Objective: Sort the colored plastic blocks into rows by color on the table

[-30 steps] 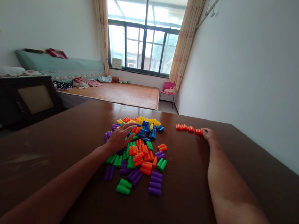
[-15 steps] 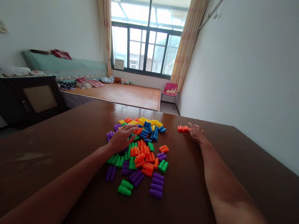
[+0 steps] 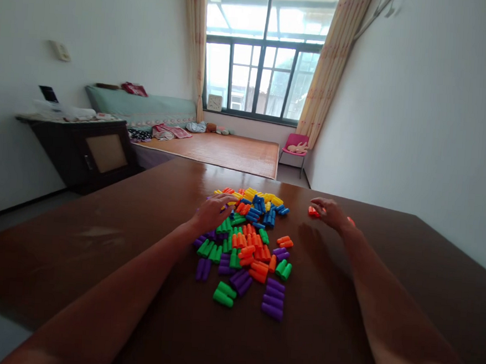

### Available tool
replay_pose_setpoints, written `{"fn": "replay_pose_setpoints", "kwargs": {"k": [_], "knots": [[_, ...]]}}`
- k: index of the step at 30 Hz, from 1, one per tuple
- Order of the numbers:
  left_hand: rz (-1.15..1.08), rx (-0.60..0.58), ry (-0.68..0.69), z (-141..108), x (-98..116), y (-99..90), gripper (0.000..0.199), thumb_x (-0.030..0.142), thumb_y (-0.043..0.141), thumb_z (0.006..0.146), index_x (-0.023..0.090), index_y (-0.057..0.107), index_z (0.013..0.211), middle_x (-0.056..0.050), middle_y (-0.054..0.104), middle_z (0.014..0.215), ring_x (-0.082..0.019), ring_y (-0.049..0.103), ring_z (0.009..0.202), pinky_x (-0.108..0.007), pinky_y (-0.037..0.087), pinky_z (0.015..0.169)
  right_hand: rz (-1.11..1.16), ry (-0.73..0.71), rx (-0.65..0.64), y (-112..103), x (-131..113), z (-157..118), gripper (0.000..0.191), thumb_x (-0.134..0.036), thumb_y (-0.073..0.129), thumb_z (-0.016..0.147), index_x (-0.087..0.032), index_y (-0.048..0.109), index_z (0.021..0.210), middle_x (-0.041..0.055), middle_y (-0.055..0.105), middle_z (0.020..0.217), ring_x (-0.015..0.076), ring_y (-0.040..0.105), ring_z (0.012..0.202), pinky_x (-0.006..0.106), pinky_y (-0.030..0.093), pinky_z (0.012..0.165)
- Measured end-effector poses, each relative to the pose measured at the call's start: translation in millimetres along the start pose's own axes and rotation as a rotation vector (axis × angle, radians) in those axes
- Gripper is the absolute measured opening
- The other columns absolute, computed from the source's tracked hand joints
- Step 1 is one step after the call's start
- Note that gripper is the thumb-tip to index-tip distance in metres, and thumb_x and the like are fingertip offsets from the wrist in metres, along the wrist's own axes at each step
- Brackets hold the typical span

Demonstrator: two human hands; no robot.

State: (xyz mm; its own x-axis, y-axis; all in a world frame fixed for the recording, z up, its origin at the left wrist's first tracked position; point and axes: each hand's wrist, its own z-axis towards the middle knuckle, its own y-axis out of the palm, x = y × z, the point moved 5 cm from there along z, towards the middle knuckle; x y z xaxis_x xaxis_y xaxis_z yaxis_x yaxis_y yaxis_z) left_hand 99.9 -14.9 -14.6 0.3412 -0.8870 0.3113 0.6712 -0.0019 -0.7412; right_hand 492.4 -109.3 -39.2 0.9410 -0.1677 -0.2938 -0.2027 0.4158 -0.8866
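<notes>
On the dark brown worktop [image 3: 97, 249], the left hand [image 3: 212, 212] lies palm-down on the far left part of a pile of coloured plastic blocks [image 3: 249, 243], its fingers spread loose and gripping nothing. The right hand [image 3: 328, 213] hovers to the pile's right with fingers relaxed and empty, partly covering a short row of orange blocks [image 3: 313, 212] just beside its fingertips.

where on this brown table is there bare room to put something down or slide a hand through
Bare: the wide stretch of table left of the block pile; the near strip between both forearms, below the purple blocks; the right end past the right hand. Crowded: the pile under the left hand, and the orange blocks at the right hand.
</notes>
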Motion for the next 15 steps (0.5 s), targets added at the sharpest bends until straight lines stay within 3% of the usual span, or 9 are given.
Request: {"fn": "replay_pose_setpoints", "kwargs": {"k": [3, 6, 8, 11, 15], "knots": [[-0.128, -0.219, 0.087, -2.3, 13.9, 3.0, 0.025, 0.028, 0.048, 0.092, 0.022, 0.069, 0.104, -0.003, 0.072, 0.104, -0.018, 0.065, 0.099, -0.03, 0.048, 0.092, 0.339, -0.205, -0.296, 7.9, -69.5, -1.2, 0.04, -0.05, 0.052, 0.085, -0.019, 0.069, 0.103, 0.0062, 0.072, 0.085, 0.0195, 0.064, 0.075, 0.033, 0.05, 0.072], [-0.187, -0.451, 0.195, -8.0, 33.5, 6.1, 0.023, 0.034, 0.056, 0.089, 0.022, 0.071, 0.103, -0.003, 0.072, 0.104, -0.018, 0.065, 0.098, -0.028, 0.046, 0.094, 0.472, -0.382, -0.534, 13.6, -139.2, -18.1, 0.041, -0.053, 0.061, 0.08, -0.018, 0.07, 0.098, 0.004, 0.071, 0.083, 0.0169, 0.062, 0.073, 0.029, 0.048, 0.067], [-0.162, -0.548, 0.209, -11.2, 39.8, 6.3, 0.028, 0.039, 0.063, 0.085, 0.022, 0.071, 0.106, -0.005, 0.071, 0.108, -0.02, 0.063, 0.103, -0.028, 0.044, 0.096, 0.471, -0.469, -0.605, 15.9, -172.6, -30.5, 0.039, -0.051, 0.062, 0.08, -0.018, 0.069, 0.098, 0.0032, 0.07, 0.083, 0.0156, 0.06, 0.073, 0.027, 0.046, 0.065], [-0.115, -0.64, 0.171, -14.7, 39.1, 6.6, 0.035, 0.042, 0.066, 0.081, 0.022, 0.069, 0.11, -0.006, 0.069, 0.111, -0.021, 0.06, 0.107, -0.027, 0.044, 0.095, 0.414, -0.553, -0.617, 17.3, -198.7, -43.5, 0.034, -0.047, 0.061, 0.082, -0.018, 0.069, 0.099, 0.0027, 0.068, 0.083, 0.0143, 0.058, 0.072, 0.025, 0.045, 0.063], [-0.08, -0.705, 0.167, -18.3, 35.4, 9.4, 0.038, 0.037, 0.071, 0.077, 0.022, 0.068, 0.112, -0.004, 0.069, 0.11, -0.021, 0.061, 0.105, -0.027, 0.043, 0.095, 0.336, -0.63, -0.678, 21.4, -210.0, -54.3, 0.04, -0.046, 0.067, 0.078, -0.019, 0.067, 0.106, 0.0036, 0.067, 0.093, 0.0139, 0.059, 0.074, 0.024, 0.045, 0.064]]}}
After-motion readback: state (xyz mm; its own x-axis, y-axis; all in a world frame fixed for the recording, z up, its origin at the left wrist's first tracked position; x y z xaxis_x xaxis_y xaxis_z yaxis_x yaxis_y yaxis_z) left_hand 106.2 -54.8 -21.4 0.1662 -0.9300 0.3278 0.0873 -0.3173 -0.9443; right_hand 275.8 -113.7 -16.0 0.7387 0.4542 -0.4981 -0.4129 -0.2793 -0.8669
